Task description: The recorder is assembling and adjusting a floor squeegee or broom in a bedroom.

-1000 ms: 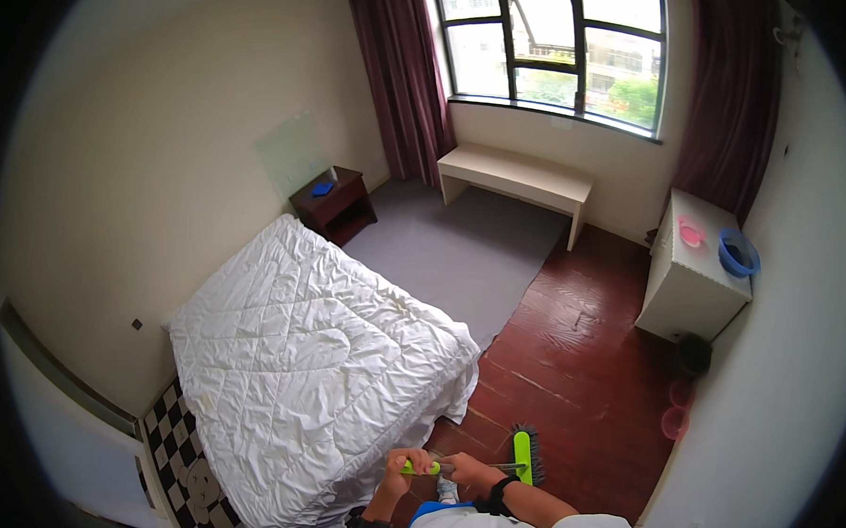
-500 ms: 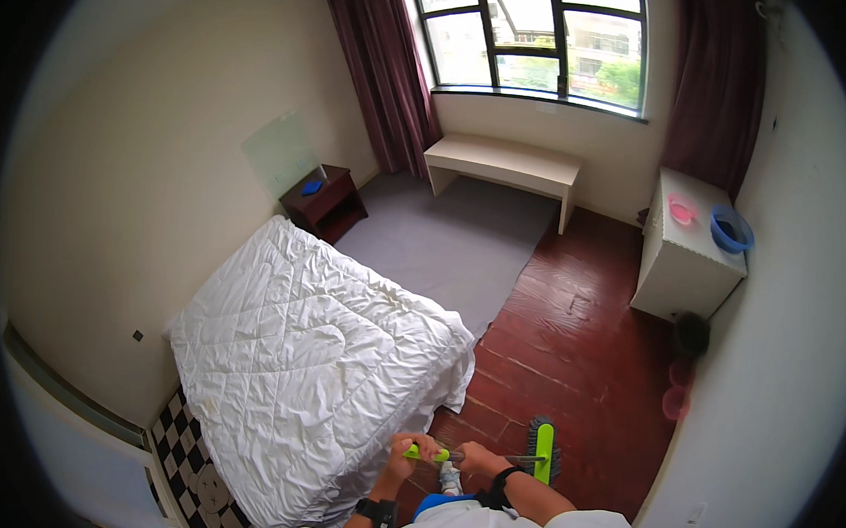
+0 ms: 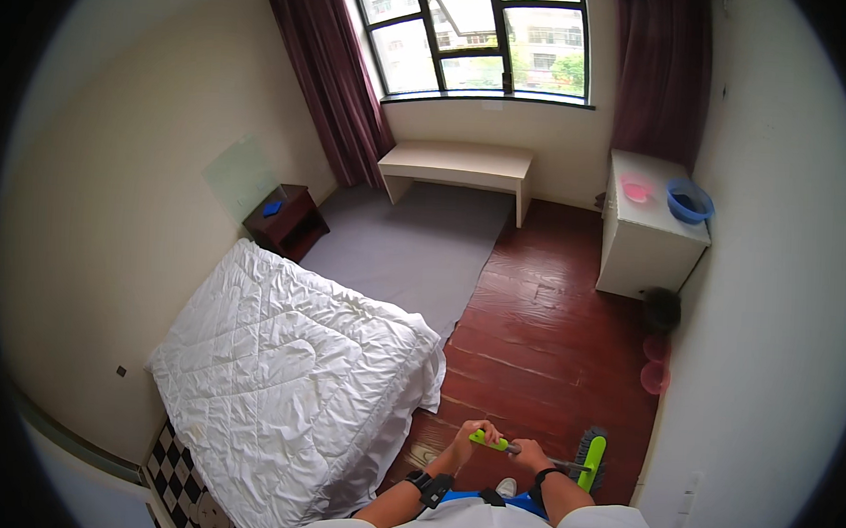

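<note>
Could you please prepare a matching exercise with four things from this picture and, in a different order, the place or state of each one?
Things:
1. Broom
2. Quilt
3. Blue basin
4. Bench

Places or states:
A. On top of the cabinet
B. White and wrinkled
C. Below the window
D. Gripped by the left hand and right hand

Right pairs: 1-D, 2-B, 3-A, 4-C.

Daylit black-framed window (image 3: 476, 42) at 12 o'clock, maroon curtains (image 3: 332, 85) alongside, red-brown plank floor (image 3: 533, 335) at 4, quilt-covered bed (image 3: 290, 381) at 8
</note>
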{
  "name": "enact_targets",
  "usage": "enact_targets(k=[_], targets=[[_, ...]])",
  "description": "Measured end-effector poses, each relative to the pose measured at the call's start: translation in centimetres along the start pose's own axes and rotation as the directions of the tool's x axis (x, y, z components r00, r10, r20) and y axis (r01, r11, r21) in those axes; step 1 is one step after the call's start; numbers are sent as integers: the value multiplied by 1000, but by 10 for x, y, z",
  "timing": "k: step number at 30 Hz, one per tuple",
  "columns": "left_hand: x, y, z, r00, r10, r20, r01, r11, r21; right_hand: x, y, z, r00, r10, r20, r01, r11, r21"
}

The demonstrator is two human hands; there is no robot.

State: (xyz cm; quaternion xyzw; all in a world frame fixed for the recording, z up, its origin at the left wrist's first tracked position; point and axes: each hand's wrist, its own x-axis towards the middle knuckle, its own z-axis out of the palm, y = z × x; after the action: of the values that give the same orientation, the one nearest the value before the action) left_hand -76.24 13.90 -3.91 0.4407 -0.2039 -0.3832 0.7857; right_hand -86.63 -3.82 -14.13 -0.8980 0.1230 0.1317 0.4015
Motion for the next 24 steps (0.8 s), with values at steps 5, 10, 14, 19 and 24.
enact_targets(k=[5,10,14,19,24], targets=[[40,-24,39,989,-24,144,19,999,30,-28,29,-28,976,97,-197,-62,983,175],[50,-26,60,984,-46,171,39,998,45,-39,38,-35,932,108,-345,-22,969,245],[40,-21,53,985,-63,159,53,997,63,-36,34,-28,934,102,-342,-29,977,213],[31,-12,24,986,-65,153,57,997,54,-22,23,-18,970,90,-225,-59,988,142],[34,9,-11,986,-99,135,98,995,10,-7,-12,-18,974,167,-152,-180,981,-71]])
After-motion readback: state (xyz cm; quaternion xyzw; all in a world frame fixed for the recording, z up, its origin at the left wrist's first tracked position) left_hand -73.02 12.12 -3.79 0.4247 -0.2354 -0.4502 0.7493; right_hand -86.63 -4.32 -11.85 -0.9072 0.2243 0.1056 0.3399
